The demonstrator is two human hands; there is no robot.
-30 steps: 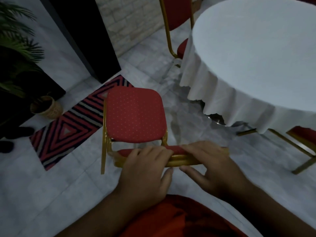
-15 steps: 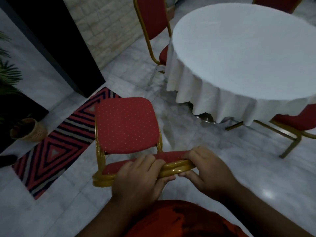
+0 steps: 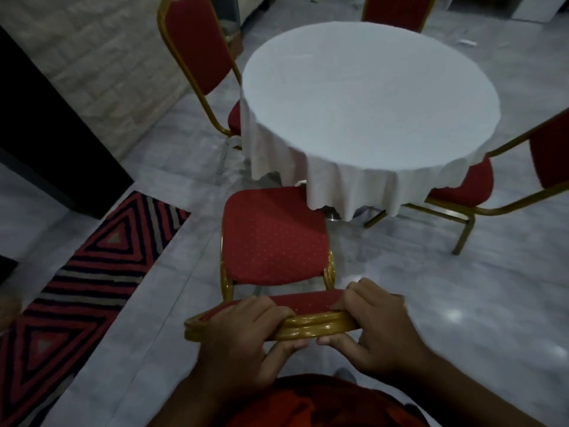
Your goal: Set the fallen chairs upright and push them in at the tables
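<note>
A red-cushioned chair (image 3: pixel 272 238) with a gold frame stands upright in front of me, its seat facing the round table (image 3: pixel 354 97) covered by a white cloth. The front right corner of the seat sits just under the hanging cloth. My left hand (image 3: pixel 246 334) and my right hand (image 3: pixel 378 325) both grip the gold top rail of the chair's backrest, fingers over the red padding and thumbs underneath.
Three more red chairs stand at the table: one at the left (image 3: pixel 200 57), one at the back (image 3: pixel 397 10), one at the right (image 3: pixel 480 186). A striped red rug (image 3: pixel 83 282) lies on the marble floor at left. A dark column (image 3: pixel 46 127) stands by the brick wall.
The chair has moved forward and to the right, from beside the rug to the table's edge. Both hands kept their grip on the backrest.
</note>
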